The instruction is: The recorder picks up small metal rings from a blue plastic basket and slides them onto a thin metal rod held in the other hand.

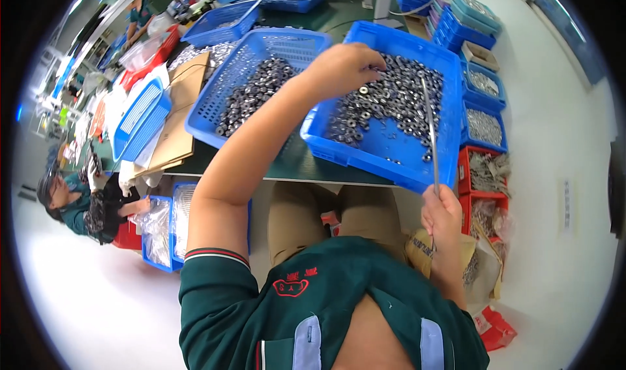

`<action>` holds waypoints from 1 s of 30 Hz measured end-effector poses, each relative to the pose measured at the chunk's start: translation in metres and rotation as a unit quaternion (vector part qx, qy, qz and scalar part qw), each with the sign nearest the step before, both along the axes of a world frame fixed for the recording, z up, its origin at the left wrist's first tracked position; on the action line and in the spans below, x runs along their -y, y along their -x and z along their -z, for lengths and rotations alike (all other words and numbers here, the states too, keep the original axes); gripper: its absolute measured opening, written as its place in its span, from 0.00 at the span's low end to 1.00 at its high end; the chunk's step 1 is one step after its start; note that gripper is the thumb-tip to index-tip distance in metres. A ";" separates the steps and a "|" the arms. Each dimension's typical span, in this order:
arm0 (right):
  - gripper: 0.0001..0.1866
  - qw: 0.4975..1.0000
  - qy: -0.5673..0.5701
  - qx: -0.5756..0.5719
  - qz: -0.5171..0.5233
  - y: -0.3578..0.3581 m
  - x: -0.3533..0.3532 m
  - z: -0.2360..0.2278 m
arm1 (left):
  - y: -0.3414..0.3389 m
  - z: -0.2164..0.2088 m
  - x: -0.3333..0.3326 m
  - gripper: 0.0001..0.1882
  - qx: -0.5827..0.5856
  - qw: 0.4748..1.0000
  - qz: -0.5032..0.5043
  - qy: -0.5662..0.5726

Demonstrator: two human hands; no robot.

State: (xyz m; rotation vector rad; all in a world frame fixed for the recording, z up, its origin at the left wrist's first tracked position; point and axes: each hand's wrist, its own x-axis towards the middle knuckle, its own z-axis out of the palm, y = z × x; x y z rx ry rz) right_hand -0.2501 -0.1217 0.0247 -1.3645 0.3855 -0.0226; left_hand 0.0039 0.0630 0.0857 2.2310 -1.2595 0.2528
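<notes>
My right hand point(442, 212) is wrapped round a thin metal rod point(432, 132), which reaches across the right side of a solid blue tub point(450, 60). The tub holds a heap of small shiny ring-shaped metal parts point(398, 86), with blue bottom showing at its near side. Over the tub's far left part, my left hand point(345, 66) has its fingers bent together just above the parts. Whatever is between those fingertips is hidden. My left forearm passes over a perforated blue basket point(202, 112) with more of the metal parts point(254, 92).
The tub and basket stand on a green table point(290, 164). Flattened cardboard point(179, 119) and a small blue basket point(138, 122) lie left. Stacked blue bins point(484, 125) and red bins point(486, 174) line the right. A person point(81, 200) crouches at left beside blue crates point(156, 236).
</notes>
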 end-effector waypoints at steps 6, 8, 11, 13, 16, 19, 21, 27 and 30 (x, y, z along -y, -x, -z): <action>0.07 0.999 -0.043 -0.003 0.000 0.015 0.016 0.018 | -0.008 0.060 0.049 0.11 -0.037 0.987 -0.024 -0.157; 0.07 0.998 -0.057 0.001 -0.005 0.017 0.018 0.022 | -0.013 0.072 0.056 0.12 -0.038 0.968 -0.053 -0.242; 0.07 0.998 -0.068 0.003 -0.013 0.018 0.023 0.025 | -0.013 0.088 0.065 0.11 -0.035 0.944 -0.063 -0.321; 0.07 0.997 -0.069 0.004 -0.018 0.016 0.024 0.027 | -0.013 0.099 0.064 0.10 0.004 0.944 -0.046 -0.328; 0.07 0.997 -0.071 -0.006 -0.031 0.015 0.026 0.029 | -0.013 0.110 0.063 0.10 0.044 0.954 -0.055 -0.290; 0.07 0.996 -0.086 0.000 -0.035 0.014 0.025 0.030 | -0.018 0.114 0.062 0.10 0.058 0.958 -0.035 -0.277; 0.07 0.995 -0.090 0.003 -0.037 0.013 0.025 0.027 | -0.022 0.111 0.062 0.11 0.063 0.961 -0.018 -0.267; 0.06 0.995 -0.077 -0.007 -0.066 0.014 0.026 0.029 | -0.029 0.078 0.050 0.13 -0.575 0.791 0.006 0.210; 0.06 0.993 -0.062 -0.012 -0.096 0.014 0.028 0.033 | -0.025 0.071 0.047 0.12 -0.697 0.630 0.064 0.338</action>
